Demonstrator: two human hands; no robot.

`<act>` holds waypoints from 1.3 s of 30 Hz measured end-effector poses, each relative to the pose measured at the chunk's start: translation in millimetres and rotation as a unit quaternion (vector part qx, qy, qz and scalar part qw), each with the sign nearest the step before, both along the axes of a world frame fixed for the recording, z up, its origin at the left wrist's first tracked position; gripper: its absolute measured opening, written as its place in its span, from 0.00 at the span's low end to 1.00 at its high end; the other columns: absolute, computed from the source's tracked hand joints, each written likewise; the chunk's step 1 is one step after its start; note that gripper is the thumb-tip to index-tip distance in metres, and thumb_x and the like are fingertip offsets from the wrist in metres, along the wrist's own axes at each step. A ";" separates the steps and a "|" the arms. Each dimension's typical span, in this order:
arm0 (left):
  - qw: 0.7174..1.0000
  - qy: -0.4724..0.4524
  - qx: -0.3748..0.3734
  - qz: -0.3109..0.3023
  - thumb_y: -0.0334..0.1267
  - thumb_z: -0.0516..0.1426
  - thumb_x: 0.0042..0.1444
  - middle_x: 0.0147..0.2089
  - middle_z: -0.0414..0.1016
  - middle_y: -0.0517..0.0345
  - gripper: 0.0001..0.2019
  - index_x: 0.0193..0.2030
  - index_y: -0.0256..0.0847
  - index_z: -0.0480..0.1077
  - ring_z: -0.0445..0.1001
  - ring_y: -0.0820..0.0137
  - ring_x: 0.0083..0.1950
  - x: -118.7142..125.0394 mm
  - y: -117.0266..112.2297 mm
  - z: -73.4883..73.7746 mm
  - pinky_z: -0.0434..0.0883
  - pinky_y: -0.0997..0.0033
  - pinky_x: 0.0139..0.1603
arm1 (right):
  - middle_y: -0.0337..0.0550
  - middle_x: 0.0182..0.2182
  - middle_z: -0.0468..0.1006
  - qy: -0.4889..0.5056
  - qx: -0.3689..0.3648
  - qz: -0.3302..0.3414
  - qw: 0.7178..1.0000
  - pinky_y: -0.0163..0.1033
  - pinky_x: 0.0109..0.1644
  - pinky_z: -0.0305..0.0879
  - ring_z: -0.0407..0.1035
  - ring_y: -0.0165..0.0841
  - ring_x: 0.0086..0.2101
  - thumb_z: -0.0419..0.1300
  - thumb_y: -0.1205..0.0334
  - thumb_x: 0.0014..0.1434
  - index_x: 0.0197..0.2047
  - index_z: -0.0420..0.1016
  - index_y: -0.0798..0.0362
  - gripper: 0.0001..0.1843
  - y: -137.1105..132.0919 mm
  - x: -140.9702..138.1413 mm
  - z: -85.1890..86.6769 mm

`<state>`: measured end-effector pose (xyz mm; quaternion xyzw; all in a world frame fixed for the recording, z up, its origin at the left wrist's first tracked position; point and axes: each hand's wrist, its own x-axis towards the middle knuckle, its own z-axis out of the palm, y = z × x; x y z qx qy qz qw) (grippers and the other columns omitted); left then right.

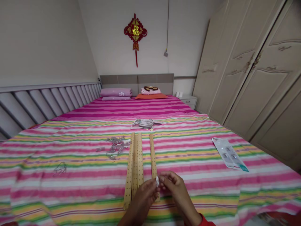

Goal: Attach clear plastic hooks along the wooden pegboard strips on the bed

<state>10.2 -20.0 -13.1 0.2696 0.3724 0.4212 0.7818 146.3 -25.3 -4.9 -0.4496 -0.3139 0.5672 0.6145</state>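
My left hand and my right hand meet over the near end of the wooden strips, fingers pinched together on a small clear piece held between them. Several long perforated wooden strips lie side by side on the striped bedspread, and one more strip lies a little apart to their right. The right hand's fingers curl over the lower end of that separate strip. A loose heap of small clear plastic clips rests left of the strips.
A clear packet lies beyond the strips, and a flat white-and-teal package lies to the right. A small clear item sits far left. Pillows lean at the headboard. A wardrobe stands along the right; a padded panel lines the left.
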 end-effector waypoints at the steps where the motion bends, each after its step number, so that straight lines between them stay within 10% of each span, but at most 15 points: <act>1: 1.000 0.004 0.014 -0.001 0.41 0.71 0.34 0.39 0.79 0.46 0.21 0.37 0.35 0.77 0.74 0.70 0.37 0.1 -0.7 -0.3 0.65 0.75 0.37 | 0.40 0.20 0.79 0.009 -0.004 -0.010 1.000 0.33 0.26 0.65 0.70 0.29 0.22 0.75 0.51 0.33 0.28 0.79 0.55 0.21 -0.8 0.0 -0.9; 30: 0.991 0.081 0.000 0.105 0.48 0.72 0.24 0.28 0.79 0.53 0.26 0.32 0.36 0.75 0.76 0.72 0.31 2.7 -4.0 -7.9 0.72 0.74 0.36 | 0.39 0.18 0.77 -0.002 -0.013 -0.037 0.999 0.34 0.27 0.65 0.69 0.30 0.21 0.74 0.48 0.33 0.25 0.73 0.55 0.22 -21.2 -10.5 -18.0; 39: 0.976 0.181 0.082 0.091 0.56 0.67 0.33 0.29 0.78 0.53 0.25 0.31 0.35 0.77 0.75 0.68 0.32 -0.6 -4.0 -18.2 0.71 0.71 0.35 | 0.42 0.25 0.76 -0.270 0.130 -0.063 0.952 0.36 0.32 0.66 0.70 0.34 0.27 0.61 0.55 0.55 0.27 0.74 0.50 0.10 -34.8 -19.1 -14.2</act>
